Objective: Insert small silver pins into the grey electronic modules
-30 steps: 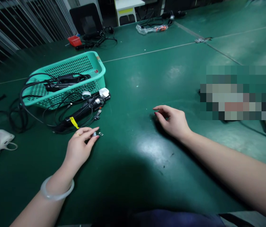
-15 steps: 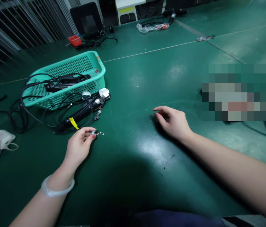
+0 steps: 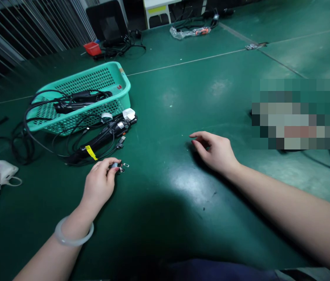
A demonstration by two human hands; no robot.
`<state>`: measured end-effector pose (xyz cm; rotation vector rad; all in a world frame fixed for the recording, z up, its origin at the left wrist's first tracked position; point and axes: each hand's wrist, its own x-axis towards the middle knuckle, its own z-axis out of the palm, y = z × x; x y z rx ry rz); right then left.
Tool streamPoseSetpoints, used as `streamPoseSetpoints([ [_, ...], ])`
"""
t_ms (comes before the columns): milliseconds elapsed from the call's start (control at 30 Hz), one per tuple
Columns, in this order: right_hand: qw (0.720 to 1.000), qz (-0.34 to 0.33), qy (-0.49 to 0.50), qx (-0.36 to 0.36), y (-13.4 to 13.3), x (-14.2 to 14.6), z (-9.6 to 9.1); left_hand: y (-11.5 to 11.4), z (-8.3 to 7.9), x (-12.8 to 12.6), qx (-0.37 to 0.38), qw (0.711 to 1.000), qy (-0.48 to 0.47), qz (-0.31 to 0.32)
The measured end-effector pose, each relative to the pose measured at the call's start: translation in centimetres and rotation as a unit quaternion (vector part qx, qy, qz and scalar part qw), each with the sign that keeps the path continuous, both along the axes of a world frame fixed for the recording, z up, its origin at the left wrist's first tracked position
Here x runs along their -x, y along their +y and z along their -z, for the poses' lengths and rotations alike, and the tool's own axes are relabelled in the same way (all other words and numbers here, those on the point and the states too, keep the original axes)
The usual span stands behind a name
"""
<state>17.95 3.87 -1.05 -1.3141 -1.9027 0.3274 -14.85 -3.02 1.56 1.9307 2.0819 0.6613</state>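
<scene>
My left hand (image 3: 99, 179), with a pale bangle (image 3: 75, 236) on its wrist, pinches a small light-blue piece (image 3: 114, 165) between thumb and fingers. What kind of thing it is, I cannot make out. Just past the fingertips lie tiny dark bits (image 3: 122, 169) and a small pale rectangular frame (image 3: 126, 165). My right hand (image 3: 216, 152) rests on the green table with its fingers loosely curved, a gap between thumb and forefinger, and nothing visible in it. Beyond the left hand lies a black handheld device (image 3: 103, 138) with cables and a yellow tag (image 3: 91, 152).
A turquoise basket (image 3: 125, 97) with black corded devices stands at the left. A white object with a loop (image 3: 5, 171) lies at the left edge. Behind are a red tray (image 3: 92, 48), a black panel (image 3: 107, 23) and a plastic-wrapped bundle (image 3: 188, 32). Blurred blocks cover something at right.
My left hand has turned slightly and shifted a little right; more dark bits show at its fingertips, and the blue piece has tilted. My right hand stays in place.
</scene>
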Motion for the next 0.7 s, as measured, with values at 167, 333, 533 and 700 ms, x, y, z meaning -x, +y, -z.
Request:
streamPoseSetpoints([
  [167,1.000,0.000,0.000,0.000,0.0,0.1,-0.1,0.6,1.0,-2.5,0.014,0.991,-0.133,-0.018],
  [333,1.000,-0.018,-0.009,-0.005,-0.2,0.2,-0.2,2.9,1.9,-10.0,0.015,0.946,-0.316,0.064],
  [533,0.996,-0.078,-0.034,0.029,-0.3,0.0,-0.6,5.1,0.8,-17.2,0.044,0.775,-0.628,0.052],
  [700,0.978,-0.162,-0.054,0.122,-0.3,-0.5,-1.2,4.6,-0.1,-17.1,-0.004,0.732,-0.681,-0.003],
])
